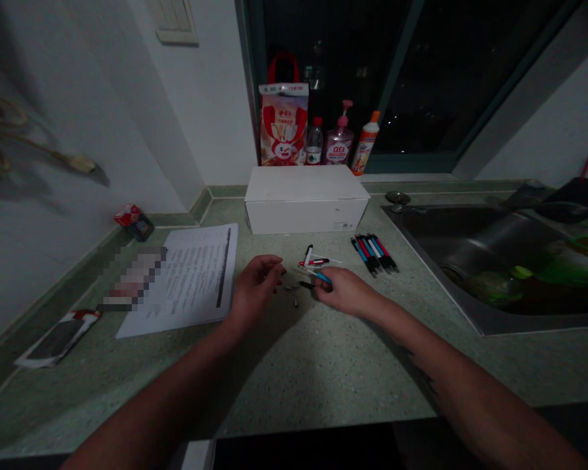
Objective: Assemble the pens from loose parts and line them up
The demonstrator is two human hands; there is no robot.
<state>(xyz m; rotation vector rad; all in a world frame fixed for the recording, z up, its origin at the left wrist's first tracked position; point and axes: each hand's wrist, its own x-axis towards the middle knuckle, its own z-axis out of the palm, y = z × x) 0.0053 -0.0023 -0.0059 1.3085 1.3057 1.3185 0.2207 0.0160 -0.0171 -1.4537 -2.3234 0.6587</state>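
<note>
My right hand (343, 291) grips a blue pen barrel (323, 277), whose tip sticks out left past the fingers. My left hand (255, 286) hangs just above the speckled green countertop (294, 365) with its fingers curled; anything small inside them is hidden. Between the hands lie several small dark pen parts (290, 287). Just beyond them, a red and black pen (314, 262) lies across a white pen piece (308, 256). Further right, a row of several assembled pens (375, 253) with red and blue bodies lies side by side.
A white cardboard box (306, 210) stands behind the pens, with bottles and a red snack bag (283, 127) on the sill beyond. Printed papers (196, 277) lie to the left. A steel sink (490, 258) holding green items is sunk into the counter on the right.
</note>
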